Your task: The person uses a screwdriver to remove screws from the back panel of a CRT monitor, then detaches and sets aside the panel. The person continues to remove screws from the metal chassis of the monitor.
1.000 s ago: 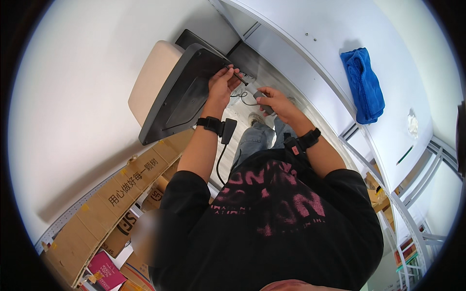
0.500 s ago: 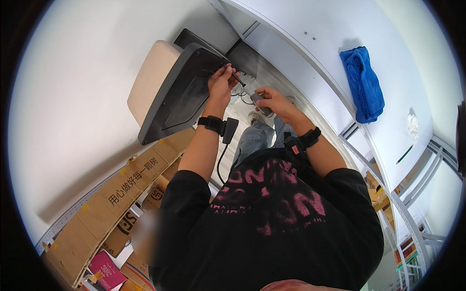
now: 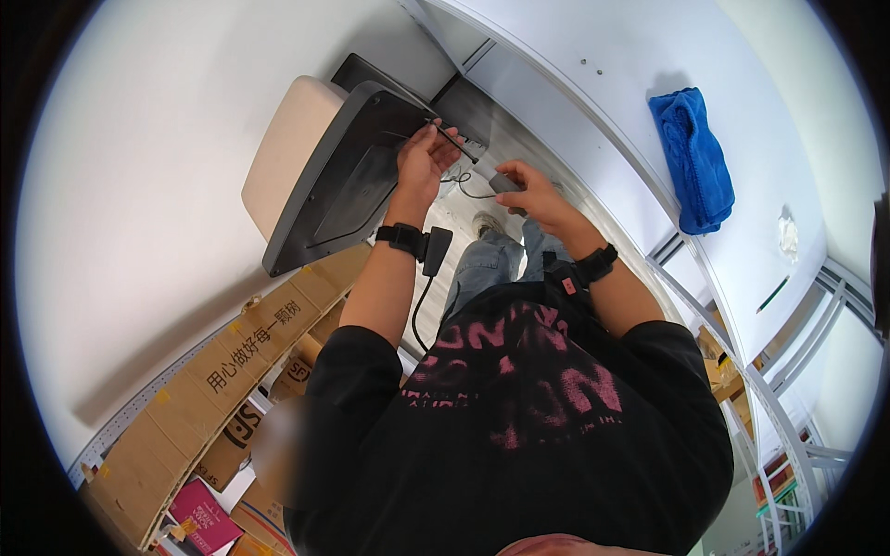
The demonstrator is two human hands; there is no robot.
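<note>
My left hand (image 3: 427, 163) is at the upper right edge of a tilted board with a dark underside (image 3: 357, 176) and a beige, cushion-like side (image 3: 289, 148). Its thumb and fingers are at a thin dark rod (image 3: 462, 151) that slants down to the right from the board's edge. The rod's upper end is partly hidden by the thumb. Across a small gap from the rod's free end, my right hand (image 3: 538, 198) is closed round a grey handheld tool (image 3: 504, 183), mostly covered by the fingers. Black straps with small devices circle both wrists.
To the right, a white tabletop (image 3: 630, 102) carries a folded blue cloth (image 3: 693, 162) and a dark pencil-like stick (image 3: 773, 295). Cardboard boxes (image 3: 209, 389) and a pink box (image 3: 205, 515) are at the lower left. A thin cable (image 3: 473, 194) hangs behind the hands.
My right hand has drawn the grey tool back, so a gap now separates it from the rod's end. The rod has swung slightly right, and my left fingers have loosened a little.
</note>
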